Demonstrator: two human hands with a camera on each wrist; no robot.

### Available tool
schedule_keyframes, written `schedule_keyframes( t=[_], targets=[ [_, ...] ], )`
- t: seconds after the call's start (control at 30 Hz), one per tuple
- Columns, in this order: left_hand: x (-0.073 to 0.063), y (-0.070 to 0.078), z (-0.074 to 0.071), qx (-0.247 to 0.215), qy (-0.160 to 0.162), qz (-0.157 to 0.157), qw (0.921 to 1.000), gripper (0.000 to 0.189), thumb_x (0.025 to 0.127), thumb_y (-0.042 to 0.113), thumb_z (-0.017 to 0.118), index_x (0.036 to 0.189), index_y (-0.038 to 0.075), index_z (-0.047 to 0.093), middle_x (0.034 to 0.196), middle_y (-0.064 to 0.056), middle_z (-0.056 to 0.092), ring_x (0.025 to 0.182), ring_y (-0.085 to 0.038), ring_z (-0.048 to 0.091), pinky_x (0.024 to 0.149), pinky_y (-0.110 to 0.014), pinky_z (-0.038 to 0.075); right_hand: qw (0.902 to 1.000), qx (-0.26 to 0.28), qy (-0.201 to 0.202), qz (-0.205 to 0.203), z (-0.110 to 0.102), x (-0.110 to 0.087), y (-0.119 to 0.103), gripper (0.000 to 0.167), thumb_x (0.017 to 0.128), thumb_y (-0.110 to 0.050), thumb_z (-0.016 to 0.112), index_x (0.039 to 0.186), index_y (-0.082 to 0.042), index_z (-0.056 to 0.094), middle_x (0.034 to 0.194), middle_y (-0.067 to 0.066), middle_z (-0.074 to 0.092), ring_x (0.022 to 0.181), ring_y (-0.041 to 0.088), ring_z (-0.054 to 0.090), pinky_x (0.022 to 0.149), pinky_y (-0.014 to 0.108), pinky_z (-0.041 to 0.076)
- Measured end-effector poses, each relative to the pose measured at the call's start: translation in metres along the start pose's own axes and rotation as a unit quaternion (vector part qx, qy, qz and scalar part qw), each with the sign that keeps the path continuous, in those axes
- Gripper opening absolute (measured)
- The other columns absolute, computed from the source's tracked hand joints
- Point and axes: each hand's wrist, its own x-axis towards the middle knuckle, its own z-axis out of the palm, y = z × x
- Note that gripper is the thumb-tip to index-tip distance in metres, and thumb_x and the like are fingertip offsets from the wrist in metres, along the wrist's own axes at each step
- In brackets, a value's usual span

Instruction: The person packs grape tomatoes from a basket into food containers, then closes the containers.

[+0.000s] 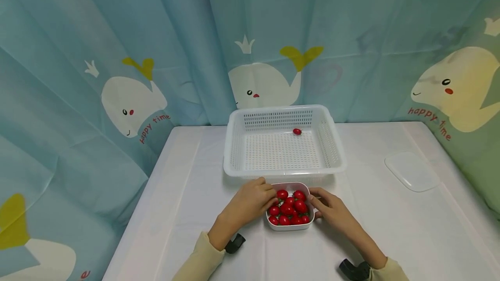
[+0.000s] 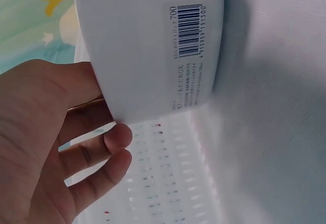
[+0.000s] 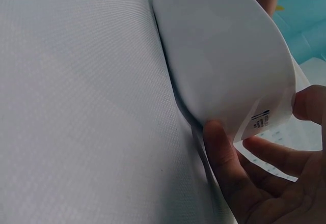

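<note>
A white food container (image 1: 290, 227) filled with red cherry tomatoes (image 1: 288, 208) stands on the table between both hands. My left hand (image 1: 250, 200) reaches over its left rim, bent fingers at the tomatoes. In the left wrist view the container's side (image 2: 147, 46) with a barcode hides the thumb and index fingertips, so I cannot tell whether they pinch a tomato. My right hand (image 1: 333, 210) holds the container's right side, thumb at the rim. In the right wrist view its fingers (image 3: 219, 142) press against the container wall (image 3: 219, 56).
Behind the container sits a white plastic basket (image 1: 281, 171) with one cherry tomato (image 1: 297, 132) inside. A translucent lid (image 1: 412, 171) lies at the right of the white-covered table (image 1: 218, 263). A blue curtain (image 1: 187, 21) with whale prints hangs behind.
</note>
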Motion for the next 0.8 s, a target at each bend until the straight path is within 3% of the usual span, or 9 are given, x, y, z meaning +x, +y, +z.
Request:
schedule_keyframes(
  t=[0.13,0.33,0.53,0.8],
  targets=[
    [0.000,0.001,-0.007,0.017,-0.004,0.003,0.9998,0.014,0.098,0.030,0.075,0.107,0.022,0.081,0.104,0.009,0.079,0.088,-0.010,0.061,0.078,-0.018,0.050,0.9999,-0.003,0.005,0.008,0.001,0.001,0.002,0.040,0.106,-0.029,0.059,0.138,-0.004,0.061,0.129,0.020,0.068,0.098,0.010,0.066,0.074,0.024,0.060],
    [0.007,-0.002,-0.021,0.042,0.020,0.035,0.9983,0.012,0.098,0.029,0.075,0.105,0.021,0.079,0.098,0.009,0.076,0.087,-0.011,0.062,0.075,-0.021,0.051,0.9999,-0.005,0.007,0.009,0.001,0.002,0.003,0.041,0.106,-0.031,0.059,0.137,-0.004,0.062,0.129,0.021,0.068,0.101,0.014,0.066,0.074,0.024,0.061],
    [0.019,-0.007,-0.039,0.059,0.044,0.063,0.9953,0.007,0.099,0.028,0.073,0.096,0.024,0.079,0.092,0.011,0.075,0.081,-0.009,0.061,0.068,-0.020,0.048,1.0000,-0.002,0.007,0.006,0.001,0.002,0.004,0.040,0.106,-0.030,0.059,0.137,-0.005,0.062,0.130,0.020,0.068,0.097,0.008,0.066,0.075,0.024,0.060],
    [0.043,-0.020,-0.061,0.053,0.006,0.082,0.9952,0.011,0.102,0.029,0.068,0.097,0.022,0.076,0.091,0.009,0.074,0.082,-0.012,0.060,0.072,-0.022,0.052,0.9999,-0.006,0.007,0.007,0.001,0.001,0.004,0.040,0.107,-0.031,0.059,0.137,-0.005,0.062,0.130,0.019,0.068,0.098,0.009,0.067,0.075,0.024,0.060]
  ],
)
